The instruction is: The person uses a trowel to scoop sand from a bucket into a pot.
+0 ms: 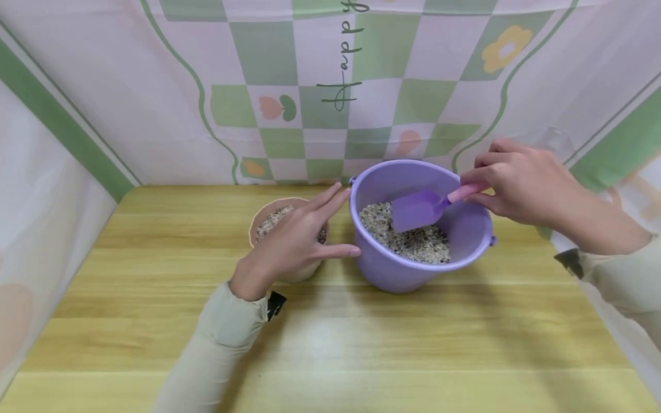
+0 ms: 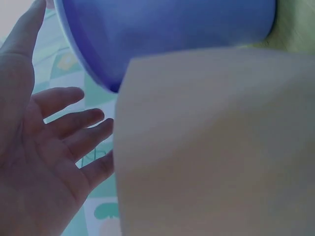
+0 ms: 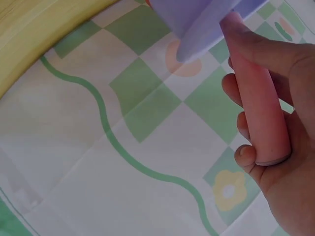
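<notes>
My right hand [image 1: 521,183] grips the pink handle of a toy shovel [image 1: 419,210] with a purple blade. The blade lies over gravel [image 1: 413,244] inside a purple bucket [image 1: 384,269]. In the right wrist view the fingers curl round the handle [image 3: 263,108]. My left hand [image 1: 294,235] is spread, its thumb tip right at the bucket's left side and its fingertips near the rim. Below that hand stands a pale, light-coloured pot [image 1: 296,272] that also holds gravel, partly hidden by the hand. The left wrist view shows the open palm [image 2: 44,162] beside the pot's wall.
A wooden table [image 1: 181,321] carries both containers. Behind it hangs a white and green checked cloth [image 1: 325,109] with printed lettering, close to the bucket's far side. More cloth [image 1: 46,189] hangs along the left side.
</notes>
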Demonstrator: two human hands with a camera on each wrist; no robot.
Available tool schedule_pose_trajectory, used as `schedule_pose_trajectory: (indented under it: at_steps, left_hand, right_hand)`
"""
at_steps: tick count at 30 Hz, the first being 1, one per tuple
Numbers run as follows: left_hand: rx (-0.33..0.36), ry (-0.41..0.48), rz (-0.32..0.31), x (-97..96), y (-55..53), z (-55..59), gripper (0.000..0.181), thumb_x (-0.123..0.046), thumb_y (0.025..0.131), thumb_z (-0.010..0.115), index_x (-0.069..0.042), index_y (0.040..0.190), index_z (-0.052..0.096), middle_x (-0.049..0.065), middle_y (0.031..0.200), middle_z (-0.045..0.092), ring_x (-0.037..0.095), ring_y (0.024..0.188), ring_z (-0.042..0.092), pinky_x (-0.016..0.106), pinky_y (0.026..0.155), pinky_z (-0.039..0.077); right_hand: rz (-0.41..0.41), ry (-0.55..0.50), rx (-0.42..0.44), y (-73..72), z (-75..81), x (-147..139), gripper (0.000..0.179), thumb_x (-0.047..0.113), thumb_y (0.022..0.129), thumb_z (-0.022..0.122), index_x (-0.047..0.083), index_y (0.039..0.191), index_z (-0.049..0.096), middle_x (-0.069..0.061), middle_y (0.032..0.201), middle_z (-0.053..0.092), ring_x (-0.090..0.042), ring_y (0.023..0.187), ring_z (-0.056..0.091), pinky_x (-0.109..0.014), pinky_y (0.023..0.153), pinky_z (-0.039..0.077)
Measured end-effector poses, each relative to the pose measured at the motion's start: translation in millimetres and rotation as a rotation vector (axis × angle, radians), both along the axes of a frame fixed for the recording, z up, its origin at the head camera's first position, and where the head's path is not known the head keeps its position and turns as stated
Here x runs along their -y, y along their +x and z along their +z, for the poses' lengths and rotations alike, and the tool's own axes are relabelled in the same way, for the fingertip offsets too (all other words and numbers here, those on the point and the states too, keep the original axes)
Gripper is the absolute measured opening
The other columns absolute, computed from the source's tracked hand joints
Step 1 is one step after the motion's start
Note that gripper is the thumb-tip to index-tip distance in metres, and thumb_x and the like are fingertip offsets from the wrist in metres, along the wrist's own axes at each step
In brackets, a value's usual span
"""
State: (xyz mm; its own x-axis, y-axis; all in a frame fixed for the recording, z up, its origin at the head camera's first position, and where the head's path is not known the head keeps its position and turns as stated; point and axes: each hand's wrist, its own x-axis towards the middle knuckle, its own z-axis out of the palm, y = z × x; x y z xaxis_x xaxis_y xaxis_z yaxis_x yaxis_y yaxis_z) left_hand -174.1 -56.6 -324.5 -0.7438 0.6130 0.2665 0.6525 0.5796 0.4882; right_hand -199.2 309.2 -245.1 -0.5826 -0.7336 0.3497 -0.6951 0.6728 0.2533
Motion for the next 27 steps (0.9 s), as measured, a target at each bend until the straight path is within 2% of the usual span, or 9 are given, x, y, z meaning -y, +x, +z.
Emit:
schedule_pose_trajectory:
  at_steps: [2, 5, 6, 8, 11, 16, 20, 27]
  left_hand:
    - [0.008, 0.010, -0.001, -3.5, 1.4, 0.3, 0.097, -0.070, 0.084, 0.059, -0.024, 0.160, 0.021, 0.004, 0.165, 0.015, 0.030, 0.140, 0.040, 0.048, 0.110, 0.039]
    - [0.013, 0.018, -0.011, -8.9, 2.9, -0.5, 0.095, -0.071, 0.085, 0.057, -0.025, 0.160, 0.021, 0.003, 0.166, 0.013, 0.028, 0.143, 0.036, 0.047, 0.112, 0.038]
    - [0.010, 0.019, -0.016, -10.7, 3.1, -1.0, 0.095, -0.071, 0.085, 0.056, -0.024, 0.160, 0.021, 0.003, 0.166, 0.014, 0.027, 0.143, 0.035, 0.046, 0.112, 0.037]
    - [0.001, 0.013, -0.021, -14.3, 3.1, -1.8, 0.095, -0.072, 0.085, 0.056, -0.023, 0.159, 0.023, 0.003, 0.166, 0.014, 0.027, 0.144, 0.033, 0.046, 0.113, 0.036]
    - [-0.023, 0.002, -0.025, -19.0, 2.4, -3.0, 0.096, -0.072, 0.084, 0.056, -0.019, 0.159, 0.026, 0.003, 0.166, 0.014, 0.027, 0.145, 0.032, 0.045, 0.114, 0.034]
    - [-0.057, -0.038, -0.012, -25.0, 0.9, -3.9, 0.097, -0.071, 0.084, 0.058, -0.013, 0.157, 0.031, 0.006, 0.166, 0.013, 0.031, 0.146, 0.030, 0.050, 0.115, 0.031]
    - [-0.075, -0.070, 0.002, -28.6, 0.4, -3.5, 0.098, -0.071, 0.084, 0.061, -0.009, 0.155, 0.034, 0.009, 0.165, 0.014, 0.031, 0.147, 0.026, 0.051, 0.116, 0.029]
    - [-0.086, -0.076, 0.003, -31.5, 0.5, -1.6, 0.099, -0.069, 0.082, 0.064, -0.004, 0.152, 0.039, 0.014, 0.164, 0.017, 0.029, 0.148, 0.024, 0.047, 0.116, 0.029]
  right_hand:
    - [-0.002, 0.022, 0.014, 0.0, 1.5, 0, 0.028, 0.050, 0.083, 0.076, 0.022, 0.081, 0.075, 0.009, 0.071, 0.058, -0.018, 0.071, 0.046, -0.029, 0.042, 0.034]
    - [-0.005, 0.056, 0.033, 0.6, 3.0, 1, 0.026, 0.050, 0.081, 0.077, 0.025, 0.078, 0.074, 0.012, 0.069, 0.053, -0.016, 0.070, 0.045, -0.029, 0.042, 0.033]
    - [-0.008, 0.071, 0.041, 1.1, 3.3, 1, 0.019, 0.042, 0.077, 0.084, 0.025, 0.078, 0.074, 0.013, 0.070, 0.053, -0.016, 0.071, 0.045, -0.029, 0.042, 0.034]
    - [-0.012, 0.096, 0.057, 2.0, 3.6, 2, 0.022, 0.024, 0.065, 0.091, 0.025, 0.080, 0.075, 0.012, 0.071, 0.053, -0.016, 0.072, 0.045, -0.030, 0.043, 0.037]
    - [-0.017, 0.123, 0.072, 2.5, 3.2, 2, 0.025, 0.016, 0.062, 0.091, 0.024, 0.081, 0.076, 0.011, 0.073, 0.054, -0.017, 0.074, 0.046, -0.033, 0.045, 0.041]
    - [-0.031, 0.154, 0.089, 3.1, 3.5, 4, 0.024, 0.014, 0.063, 0.091, 0.024, 0.076, 0.074, 0.012, 0.071, 0.051, -0.017, 0.076, 0.046, -0.035, 0.047, 0.043]
    - [-0.076, 0.198, 0.144, 3.3, 3.2, 9, 0.023, 0.015, 0.065, 0.091, 0.026, 0.074, 0.072, 0.013, 0.069, 0.049, -0.017, 0.075, 0.044, -0.035, 0.047, 0.043]
    - [-0.107, 0.234, 0.218, 2.9, -3.9, 17, 0.026, 0.018, 0.069, 0.090, 0.029, 0.068, 0.066, 0.013, 0.068, 0.053, -0.017, 0.073, 0.042, -0.035, 0.052, 0.042]
